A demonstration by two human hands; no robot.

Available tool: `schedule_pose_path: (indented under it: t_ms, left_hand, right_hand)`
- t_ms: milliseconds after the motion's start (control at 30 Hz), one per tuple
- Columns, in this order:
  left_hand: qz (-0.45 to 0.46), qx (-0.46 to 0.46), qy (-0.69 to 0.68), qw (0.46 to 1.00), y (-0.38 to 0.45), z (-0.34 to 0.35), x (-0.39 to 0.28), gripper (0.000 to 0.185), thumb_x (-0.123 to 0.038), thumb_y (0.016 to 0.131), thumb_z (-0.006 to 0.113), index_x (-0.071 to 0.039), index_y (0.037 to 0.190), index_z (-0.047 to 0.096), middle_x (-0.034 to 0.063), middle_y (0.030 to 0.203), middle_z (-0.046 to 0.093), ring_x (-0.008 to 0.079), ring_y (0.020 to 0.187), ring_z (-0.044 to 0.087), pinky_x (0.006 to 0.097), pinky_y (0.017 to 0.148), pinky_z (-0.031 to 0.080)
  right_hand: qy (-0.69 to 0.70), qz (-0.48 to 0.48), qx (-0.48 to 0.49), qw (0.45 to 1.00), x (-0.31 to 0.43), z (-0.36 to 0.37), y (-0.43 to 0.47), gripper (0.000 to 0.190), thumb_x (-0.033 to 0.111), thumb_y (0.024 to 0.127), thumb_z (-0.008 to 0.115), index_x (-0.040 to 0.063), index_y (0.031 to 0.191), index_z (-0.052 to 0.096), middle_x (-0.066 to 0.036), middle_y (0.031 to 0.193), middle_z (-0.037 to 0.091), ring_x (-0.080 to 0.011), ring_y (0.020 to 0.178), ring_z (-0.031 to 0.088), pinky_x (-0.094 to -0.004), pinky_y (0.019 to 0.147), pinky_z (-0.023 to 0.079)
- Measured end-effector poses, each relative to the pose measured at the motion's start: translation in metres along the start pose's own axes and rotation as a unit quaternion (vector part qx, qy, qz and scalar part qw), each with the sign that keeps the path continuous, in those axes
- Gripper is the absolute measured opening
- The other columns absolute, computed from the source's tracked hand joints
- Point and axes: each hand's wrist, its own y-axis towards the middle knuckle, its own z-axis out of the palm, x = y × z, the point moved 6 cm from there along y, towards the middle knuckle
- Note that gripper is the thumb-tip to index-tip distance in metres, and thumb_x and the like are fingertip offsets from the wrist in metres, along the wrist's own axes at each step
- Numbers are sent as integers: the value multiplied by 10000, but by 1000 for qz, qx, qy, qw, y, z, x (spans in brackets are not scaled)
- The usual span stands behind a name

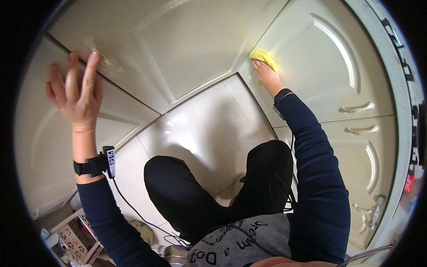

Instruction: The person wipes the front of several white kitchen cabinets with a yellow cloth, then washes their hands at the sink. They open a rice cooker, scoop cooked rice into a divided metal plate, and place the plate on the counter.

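Note:
My right hand [267, 75] presses a yellow cloth [265, 58] against a cream cabinet door [300, 63] near its left edge, by the corner with the adjoining door. My left hand [78, 93] is at the upper left with its fingers spread, holding nothing. Its fingertips are beside the handle [108, 61] of another cream door [196, 40]; whether they touch the door cannot be told. Both wrists wear black straps with small devices and cables.
Tiled floor [200, 116] lies between the cabinets and my bent knees. Door handles [357, 108] stick out at the right, below a countertop edge [397, 133]. A pinkish rack [71, 240] with items stands lower left, near a metal pot [175, 255]. Cables hang by both arms.

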Motion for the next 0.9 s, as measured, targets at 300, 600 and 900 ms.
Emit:
schedule_pose_path:
  t_ms: [300, 600, 900]
  left_hand:
    - [78, 17, 32, 996, -9, 0, 20, 353, -183, 797, 603, -158, 1148, 600, 49, 1117, 593, 170, 964, 512, 314, 823, 395]
    - [136, 8, 65, 989, -10, 1, 28, 353, -143, 769, 640, -100, 1118, 603, 45, 950, 635, 137, 785, 577, 286, 705, 462]
    - [59, -40, 6, 997, -5, -3, -1, 343, -188, 767, 622, -199, 1109, 618, 28, 1176, 533, 319, 1251, 313, 431, 1014, 256]
  right_hand:
    - [68, -67, 70, 993, 74, 98, 28, 445, 139, 838, 418, 50, 1274, 418, -38, 1276, 469, -170, 1206, 411, -339, 1036, 274]
    - [-23, -46, 51, 997, 104, 161, -74, 451, 157, 854, 404, -23, 1267, 394, -161, 1278, 439, -292, 1203, 410, -375, 1004, 322]
    - [165, -94, 383, 904, 115, 171, -235, 247, 172, 820, 457, 58, 949, 634, -150, 1009, 625, -283, 914, 601, -432, 839, 444]
